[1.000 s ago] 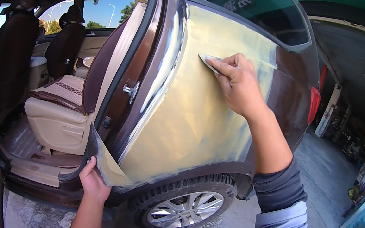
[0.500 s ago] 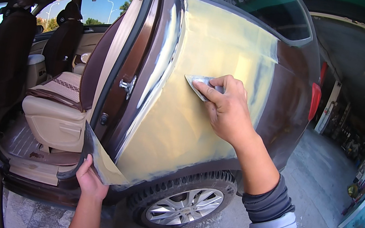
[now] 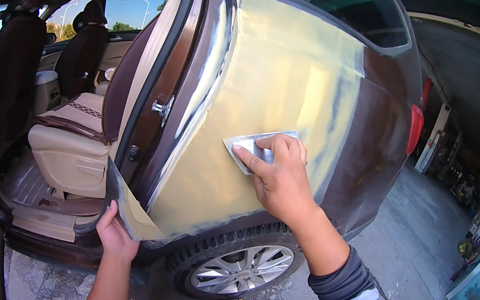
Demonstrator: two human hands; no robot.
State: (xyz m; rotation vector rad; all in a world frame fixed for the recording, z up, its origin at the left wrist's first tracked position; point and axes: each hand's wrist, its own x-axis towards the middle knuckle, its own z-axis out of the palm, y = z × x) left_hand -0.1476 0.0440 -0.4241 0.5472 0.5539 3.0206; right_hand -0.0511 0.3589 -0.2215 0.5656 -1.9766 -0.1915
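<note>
- Yellow putty [image 3: 266, 71] coats much of the side of the car [image 3: 376, 142], mid-frame; the scraper [image 3: 246, 145] is now at the centre of the frame, against the putty as far as I can tell.
- Over the last second, the scraper drops from the upper part of the coat, and its broad face turns into view. I judge this a downward smoothing stroke, with the lower coat ahead of it.
- Of the two hands, the right hand [image 3: 284, 174] pinches the scraper, thumb on its near face; the left hand [image 3: 118, 238] grips the plate [image 3: 133, 211] at lower left, much as before.
- Hidden: the fingertips behind the plate and the scraper's far side. A dark shape is cut off at the bottom edge; the garage at right is too dim to read.
</note>
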